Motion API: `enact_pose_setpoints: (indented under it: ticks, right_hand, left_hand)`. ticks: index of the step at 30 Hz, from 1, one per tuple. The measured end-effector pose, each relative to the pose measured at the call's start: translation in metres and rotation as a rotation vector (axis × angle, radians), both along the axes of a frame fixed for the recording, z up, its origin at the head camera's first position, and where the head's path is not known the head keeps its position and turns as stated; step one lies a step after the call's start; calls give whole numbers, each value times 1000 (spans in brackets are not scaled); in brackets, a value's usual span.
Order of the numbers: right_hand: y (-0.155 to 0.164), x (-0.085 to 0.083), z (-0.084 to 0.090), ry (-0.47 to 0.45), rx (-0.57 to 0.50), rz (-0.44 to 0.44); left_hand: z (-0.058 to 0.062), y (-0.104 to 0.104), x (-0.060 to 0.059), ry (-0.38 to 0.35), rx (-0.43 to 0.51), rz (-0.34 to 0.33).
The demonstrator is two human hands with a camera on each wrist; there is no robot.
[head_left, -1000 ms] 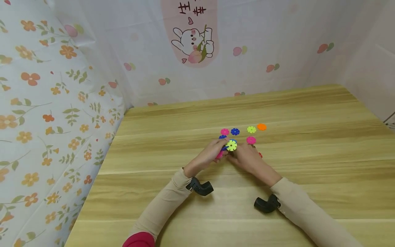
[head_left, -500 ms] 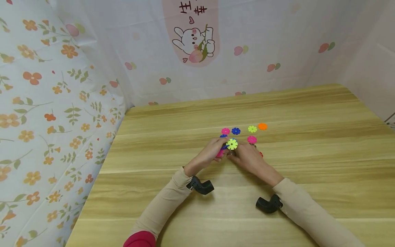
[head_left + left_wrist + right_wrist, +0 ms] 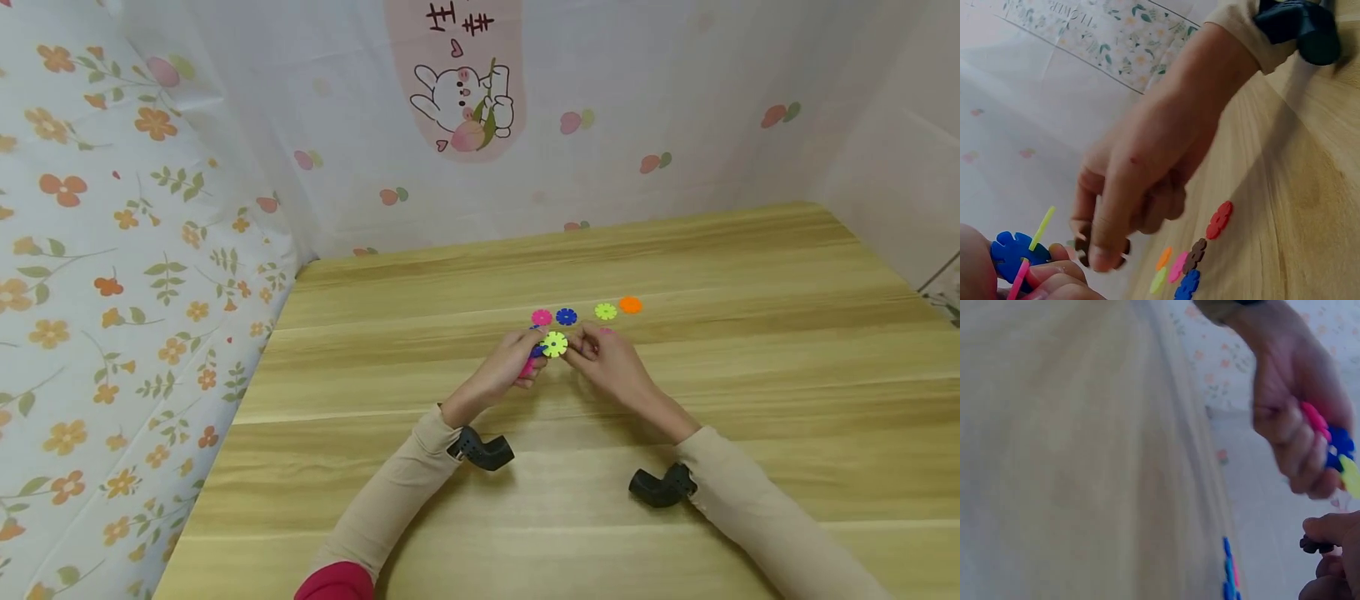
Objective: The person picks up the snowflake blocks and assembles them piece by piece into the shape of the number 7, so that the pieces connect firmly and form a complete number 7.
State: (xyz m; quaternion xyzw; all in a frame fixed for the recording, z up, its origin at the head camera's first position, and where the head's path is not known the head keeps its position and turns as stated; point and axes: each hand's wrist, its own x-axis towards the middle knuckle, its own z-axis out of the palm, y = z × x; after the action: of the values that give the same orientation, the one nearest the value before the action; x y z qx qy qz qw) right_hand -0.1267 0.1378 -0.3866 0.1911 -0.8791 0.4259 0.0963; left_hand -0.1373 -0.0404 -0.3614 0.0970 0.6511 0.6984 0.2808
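- The left hand (image 3: 501,372) sits at the middle of the table (image 3: 750,350). Its fingers are curled around a small cluster of slotted discs.
- In that cluster, a yellow-green disc (image 3: 554,343) stands on edge facing the head camera. The right wrist view shows a blue disc (image 3: 1339,445) and a pink disc (image 3: 1314,416) slotted in behind it.
- The right hand (image 3: 611,363) is just to the right of the cluster, with its fingertips almost meeting the left hand's. It pinches a dark brown disc (image 3: 1101,251) between thumb and forefinger, and the other fingers are loosely tucked.
- The brown disc is near the cluster but apart from it; a gap shows in the right wrist view.
- My reading is that the step in hand is bringing this loose piece up to the held cluster to slot it on.
- The next move would call for turning the brown disc so one of its notches faces a free notch on the cluster. It would then need pushing straight in while the left hand holds firm.
- A twisted entry could jam the disc or pop another one loose.
- Just beyond the hands, spare discs lie flat in a loose row: pink spare (image 3: 542,317), blue spare (image 3: 566,316), green spare (image 3: 605,311) and orange spare (image 3: 631,305).
- A red spare (image 3: 1219,220) lies nearer.
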Motion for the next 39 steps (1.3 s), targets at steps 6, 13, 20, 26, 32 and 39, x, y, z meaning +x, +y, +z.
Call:
enact_pose_setpoints:
  ticks: [6,13,20,26,32,39]
  right_hand:
    - [19,-5,15,-78,-101,-3]
    - [27,-7,20,-167,-172,113]
    - [28,-6,24,-108,-170,164]
    - [27,-6,25,-15,-102,180]
    - [23,-7,28,72,-80,215]
    - [19,-5,26,153,-43,233]
  left_hand:
    - [0,2,0,-28,12,-11]
    - [1,0,0,-35,10,9]
    - [3,-2,0,0,-16,11]
    - [3,-2,-1,-14,-6,14]
    - [5,-2,-2,-28,-2,0]
    - [3,-1,4,-10,-13,-8]
